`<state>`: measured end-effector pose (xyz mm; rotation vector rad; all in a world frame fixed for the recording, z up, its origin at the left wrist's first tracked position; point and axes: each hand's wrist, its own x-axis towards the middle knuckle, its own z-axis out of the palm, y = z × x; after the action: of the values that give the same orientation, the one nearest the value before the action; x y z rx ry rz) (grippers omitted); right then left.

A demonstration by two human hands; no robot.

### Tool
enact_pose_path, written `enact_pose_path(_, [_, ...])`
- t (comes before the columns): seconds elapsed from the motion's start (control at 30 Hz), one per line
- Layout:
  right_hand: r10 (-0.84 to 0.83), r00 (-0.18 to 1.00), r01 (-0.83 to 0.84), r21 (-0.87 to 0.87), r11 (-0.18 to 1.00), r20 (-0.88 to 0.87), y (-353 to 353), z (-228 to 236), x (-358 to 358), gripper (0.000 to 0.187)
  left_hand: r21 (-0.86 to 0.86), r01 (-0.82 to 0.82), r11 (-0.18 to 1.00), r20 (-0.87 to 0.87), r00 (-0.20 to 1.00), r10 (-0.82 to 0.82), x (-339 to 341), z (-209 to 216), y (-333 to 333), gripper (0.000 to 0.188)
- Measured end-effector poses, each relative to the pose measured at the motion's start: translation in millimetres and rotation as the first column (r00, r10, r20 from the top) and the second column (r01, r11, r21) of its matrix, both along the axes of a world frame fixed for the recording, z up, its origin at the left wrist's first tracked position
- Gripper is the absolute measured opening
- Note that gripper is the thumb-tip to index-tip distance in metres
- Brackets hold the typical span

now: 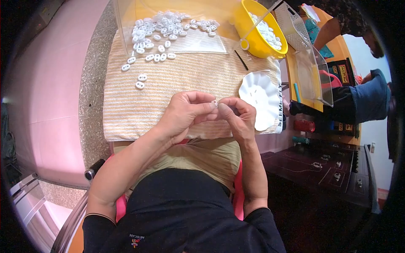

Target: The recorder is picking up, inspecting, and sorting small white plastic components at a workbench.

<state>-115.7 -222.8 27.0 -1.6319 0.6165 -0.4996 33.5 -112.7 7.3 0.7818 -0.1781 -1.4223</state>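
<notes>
My left hand (188, 113) and my right hand (238, 117) meet over the near part of the striped towel. Between the thumbs and fingertips of both is a small white oval piece (215, 102), mostly covered by the fingers. Two white two-holed oval pieces (142, 78) lie on the towel beyond my left hand. Farther back is a spread pile of the same oval pieces (162, 29). Just right of my right hand sits a white scalloped plate (266, 105) with several tiny bits on it.
A yellow basket (278, 54) full of white pieces stands at the back right. Near it lie a thin black stick (241, 60) and a clear plastic sheet (202, 44). A transparent bin (322, 80) is farther right, where another person's arm (327, 34) reaches in.
</notes>
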Motion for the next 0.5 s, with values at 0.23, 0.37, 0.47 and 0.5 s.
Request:
enact_pose_path(0.23, [-0.002,1.0,0.002,0.021,1.0,-0.013,0.2,-1.4,-0.6,0.013,0.002,0.005,1.0,0.008,1.0,-0.005,-0.5,-1.4,0.1,0.018])
enact_pose_path(0.37, [0.007,1.0,-0.006,0.041,0.999,-0.018,0.8,-0.6,0.7,0.013,-0.001,0.008,1.0,0.021,1.0,-0.008,0.0,-1.5,0.6,0.018])
enact_pose_path(0.47, [0.014,1.0,-0.013,0.057,0.998,-0.011,0.5,-1.0,0.4,0.013,-0.01,0.008,1.0,0.04,0.999,-0.008,-0.5,-1.1,0.5,0.017])
enact_pose_path(0.5, [0.022,1.0,-0.021,0.062,0.998,-0.01,0.4,-0.4,0.0,0.013,-0.001,0.015,1.0,0.054,0.998,-0.015,-0.9,-1.2,0.2,0.017])
